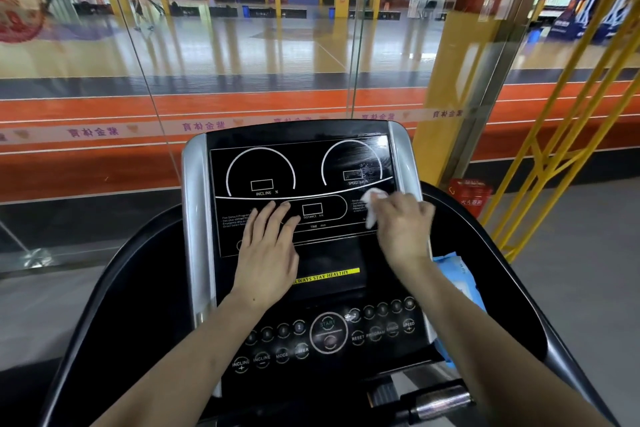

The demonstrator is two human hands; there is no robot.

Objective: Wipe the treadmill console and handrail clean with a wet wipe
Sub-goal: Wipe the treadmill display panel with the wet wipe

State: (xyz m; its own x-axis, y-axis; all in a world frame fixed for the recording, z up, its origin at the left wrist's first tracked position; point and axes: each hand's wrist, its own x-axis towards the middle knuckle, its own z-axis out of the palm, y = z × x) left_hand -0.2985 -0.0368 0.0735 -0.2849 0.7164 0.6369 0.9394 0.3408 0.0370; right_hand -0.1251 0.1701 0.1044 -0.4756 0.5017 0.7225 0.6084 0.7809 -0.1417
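The right hand (pixel 403 230) has its fingers (pixel 384 206) curled round a crumpled white wet wipe (pixel 372 206), pressing it against the black treadmill console (pixel 304 184) at the right edge of the display panel, just below the SPEED dial (pixel 353 163). Wet streaks show on the glass above those fingers. The left hand (pixel 268 253) lies flat on the console with its fingers (pixel 273 215) straight and spread, holding nothing; the fingertips touch the panel just left of the DISTANCE window (pixel 312 209). Below both hands sit the yellow "ALWAYS STAY HEALTHY" strip (pixel 329 276) and the round START button (pixel 328 332). Behind the right forearm, a blue wet-wipe pack (pixel 453 270) rests on the console's right side; its contents cannot be seen. The black handrail (pixel 512 274) curves round on the right, well apart from the wipe.
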